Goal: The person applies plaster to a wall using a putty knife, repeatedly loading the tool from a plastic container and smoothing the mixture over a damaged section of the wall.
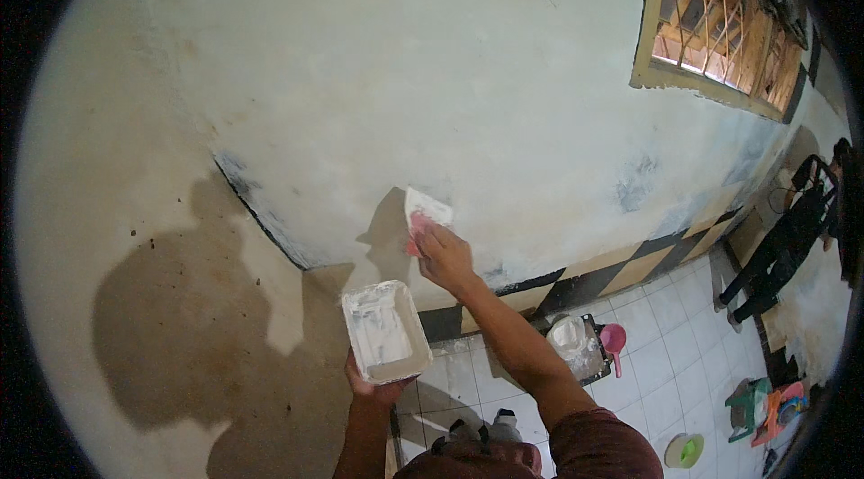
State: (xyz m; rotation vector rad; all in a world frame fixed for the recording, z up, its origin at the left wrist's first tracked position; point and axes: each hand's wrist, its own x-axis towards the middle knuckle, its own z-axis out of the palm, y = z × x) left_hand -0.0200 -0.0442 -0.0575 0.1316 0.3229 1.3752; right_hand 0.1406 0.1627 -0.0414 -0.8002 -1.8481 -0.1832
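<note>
My right hand (445, 257) is closed on a putty spreader (421, 220), pink near the grip and smeared white toward its far end. The spreader lies against or very near the pale wall (432, 92); contact is hard to tell. Lower and to the left, my left hand (373, 386) holds up a white rectangular tub (416, 355) from below. White putty (382, 321) coats the inside of the tub, whose open top faces me. Most of the left fingers are hidden beneath it.
A barred window (720, 20) is at upper right. Black and beige tiles (630, 272) line the wall's foot. On the white floor are a putty-smeared tray (585, 357), a pink dipper (613, 339), a bowl (684, 450) and small stools (751, 411). Another person (792, 227) stands far right.
</note>
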